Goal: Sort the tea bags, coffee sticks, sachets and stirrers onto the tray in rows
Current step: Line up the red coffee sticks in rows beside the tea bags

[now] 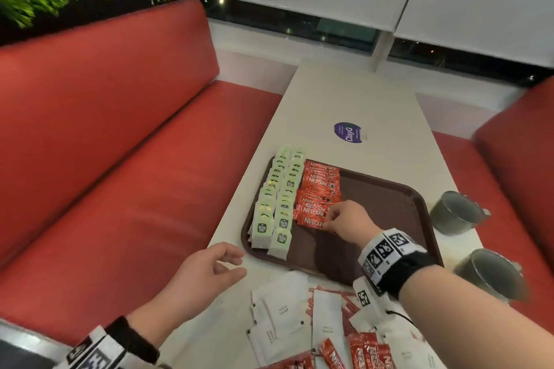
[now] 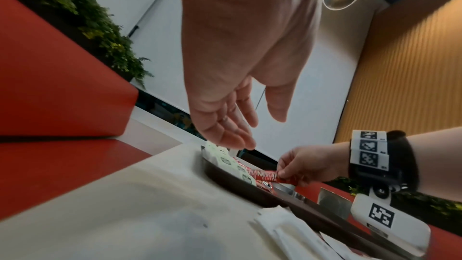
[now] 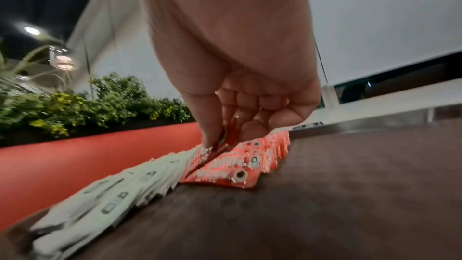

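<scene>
A brown tray (image 1: 386, 204) on the white table holds two rows of green tea bags (image 1: 278, 198) at its left and a row of red coffee sticks (image 1: 319, 189) beside them. My right hand (image 1: 332, 220) pinches a red coffee stick (image 3: 212, 152) at the near end of that row, its end tilted up off the tray (image 3: 325, 195). My left hand (image 1: 227, 263) hovers open by the tray's near left corner, holding nothing; its palm (image 2: 237, 126) shows relaxed fingers. White sugar sachets (image 1: 284, 311) and loose red coffee sticks (image 1: 368, 350) lie in a pile near me.
Two grey metal mugs (image 1: 455, 213) (image 1: 488, 272) stand at the table's right edge beside the tray. A purple round sticker (image 1: 347, 132) lies beyond the tray. Red bench seats (image 1: 120, 144) flank the table on both sides.
</scene>
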